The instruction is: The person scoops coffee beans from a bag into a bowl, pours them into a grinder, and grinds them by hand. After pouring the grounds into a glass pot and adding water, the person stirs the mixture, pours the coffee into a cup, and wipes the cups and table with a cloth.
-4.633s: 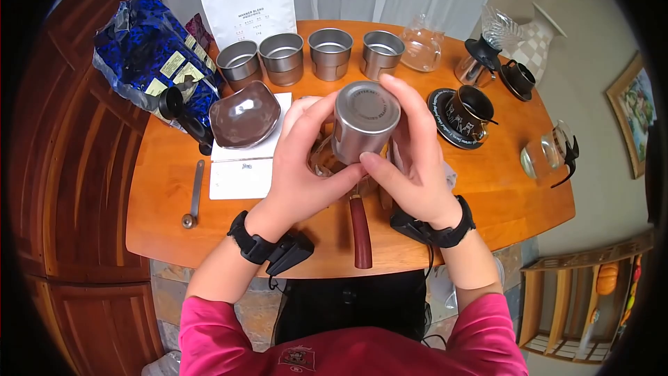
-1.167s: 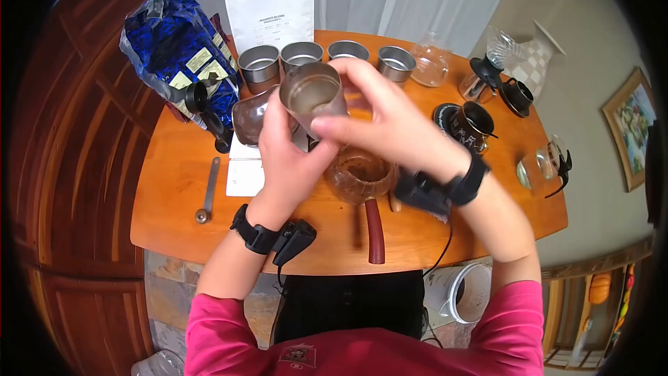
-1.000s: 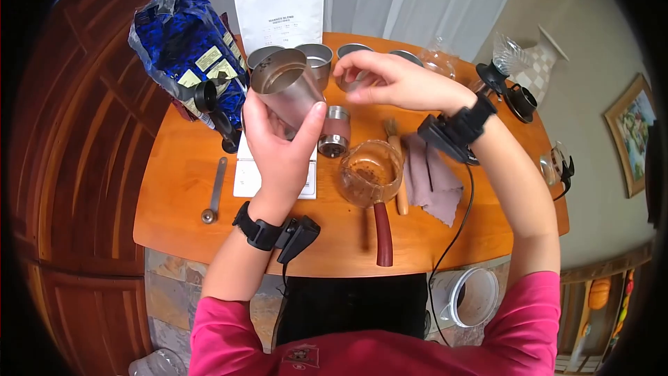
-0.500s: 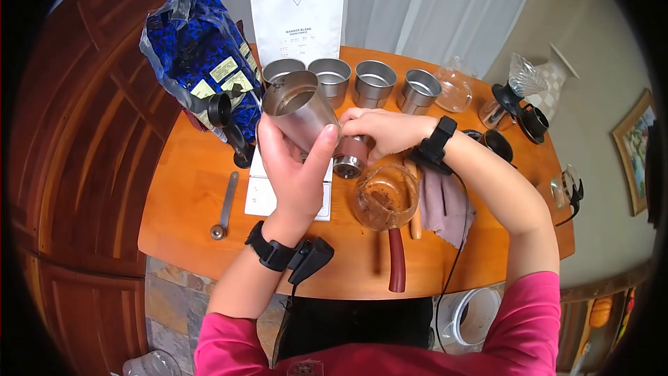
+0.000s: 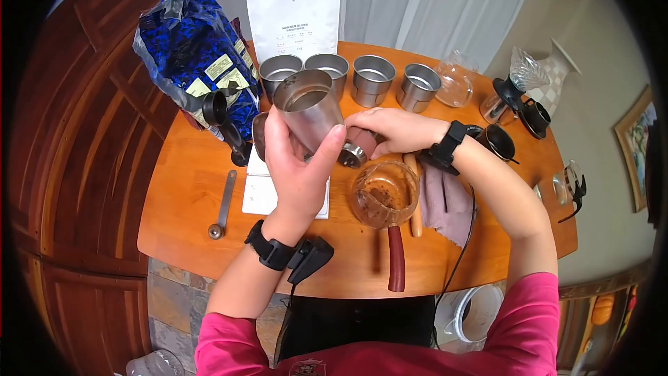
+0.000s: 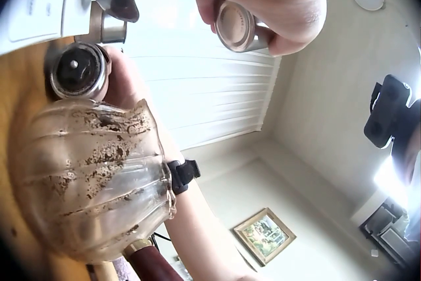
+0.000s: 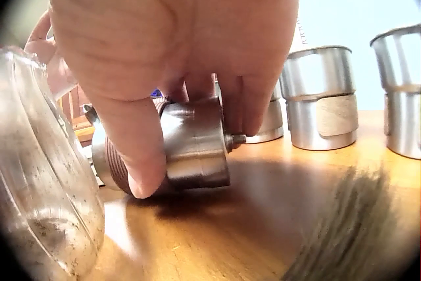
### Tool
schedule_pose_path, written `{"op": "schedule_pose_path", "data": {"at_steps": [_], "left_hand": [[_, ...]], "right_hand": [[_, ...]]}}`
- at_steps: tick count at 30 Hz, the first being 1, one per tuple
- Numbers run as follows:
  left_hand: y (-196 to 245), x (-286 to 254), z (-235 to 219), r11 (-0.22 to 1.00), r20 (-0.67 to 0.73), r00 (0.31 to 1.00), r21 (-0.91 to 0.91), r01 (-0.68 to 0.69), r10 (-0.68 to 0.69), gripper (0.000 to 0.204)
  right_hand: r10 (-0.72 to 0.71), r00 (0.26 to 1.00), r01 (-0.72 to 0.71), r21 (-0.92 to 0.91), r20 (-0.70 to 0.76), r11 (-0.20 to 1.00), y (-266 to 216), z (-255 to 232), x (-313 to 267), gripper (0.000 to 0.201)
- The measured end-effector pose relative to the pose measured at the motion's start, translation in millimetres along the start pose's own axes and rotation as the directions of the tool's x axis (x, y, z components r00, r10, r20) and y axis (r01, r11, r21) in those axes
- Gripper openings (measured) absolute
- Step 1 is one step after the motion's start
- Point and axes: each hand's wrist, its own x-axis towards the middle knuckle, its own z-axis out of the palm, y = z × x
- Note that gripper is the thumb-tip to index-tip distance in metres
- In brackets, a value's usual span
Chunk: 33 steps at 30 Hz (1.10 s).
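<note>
My left hand (image 5: 296,167) holds a tall steel cup (image 5: 309,115), its mouth tilted up toward the head camera. In the left wrist view the flat base of that cup (image 6: 235,25) shows between thumb and fingers. Just right of it, my right hand (image 5: 400,129) grips the body of a hand coffee grinder (image 5: 356,147) with a brown band. The grinder (image 7: 195,143) lies on its side close over the wood in the right wrist view, thumb on the near side and fingers behind. Nearer the person stands a glass pot (image 5: 385,195) with a red-brown handle, brown grounds clinging inside.
Several steel cups (image 5: 374,80) line the back, before a white bag (image 5: 292,7) and a blue bag (image 5: 202,56). A white scale (image 5: 268,198) sits under the left hand. A brush (image 7: 345,235) and a mauve cloth (image 5: 445,202) lie right; a metal scoop (image 5: 224,205) lies left.
Both hands held the steel cup upside down at first; it now faces mouth up in the left hand alone. The right hand let go, moved to the coffee grinder and took hold of it.
</note>
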Motion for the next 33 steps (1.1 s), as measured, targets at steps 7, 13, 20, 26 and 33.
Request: {"op": "schedule_pose_path", "data": {"at_steps": [7,13,20,26,33], "left_hand": [[-1,0,0,0.998,-0.003,0.998,-0.003,0.056,-0.056,0.051],[-3,-5,6,0.996,0.036,0.999,0.085,0.031,-0.034,0.06],[-15,-10,8,0.915,0.156,0.979,0.362,-0.178,0.129,0.062],[-12,-14,14,0.906,0.242,0.961,0.365,-0.217,0.133,0.061],[-7,-16,16,0.855,0.323,0.932,0.424,-0.298,0.165,0.063]], "right_hand": [[0.185,0.933,-0.151,0.131,-0.307,0.98,-5,-22,-42,0.064],[0.347,0.751,0.176,0.677,-0.562,0.714,-35,-26,-66,0.066],[0.341,0.659,0.394,0.694,-0.671,0.603,-89,-43,-75,0.068],[0.389,0.597,0.212,0.606,-0.702,0.767,-105,-48,-88,0.061],[0.359,0.591,0.099,0.507,-0.722,0.856,-119,-47,-88,0.058]]}}
